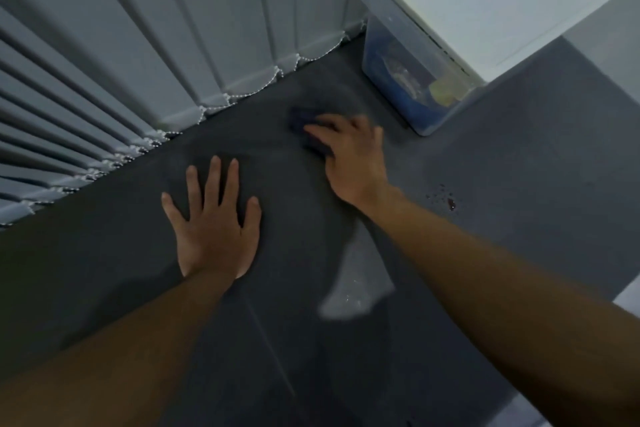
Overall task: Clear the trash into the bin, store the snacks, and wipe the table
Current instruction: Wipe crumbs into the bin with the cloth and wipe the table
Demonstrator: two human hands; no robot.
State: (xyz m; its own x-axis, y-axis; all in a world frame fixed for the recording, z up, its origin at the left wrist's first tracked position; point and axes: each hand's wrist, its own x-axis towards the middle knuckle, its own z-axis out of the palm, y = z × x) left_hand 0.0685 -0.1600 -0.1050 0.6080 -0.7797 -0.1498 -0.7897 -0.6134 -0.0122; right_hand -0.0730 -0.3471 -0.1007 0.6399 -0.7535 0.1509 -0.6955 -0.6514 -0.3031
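Left hand (214, 218) lies flat, palm down, on the dark table (519, 184), fingers straight and spread, holding nothing; it sits well apart from the storage box (415, 80), down and to the left of it in the head view. Right hand (349, 156) is nearer the box, just off its lower-left corner, with its fingers bent over a dark cloth (304, 121) and pressing it to the tabletop. The cloth shows past the fingertips on the side away from the box, and both hand and cloth are blurred. The box itself stands on the table's far right part, with clear walls and a white lid (502, 0) on top. We see blue and yellow-green contents through the wall but cannot tell what they are. Below the box, to the right of the right forearm, a few small dark spots (446, 199) dot the surface. Further below, a pale patch (356, 281) lies between the two forearms. Left of the box, grey vertical blinds (138, 28) hang along the table's far edge.
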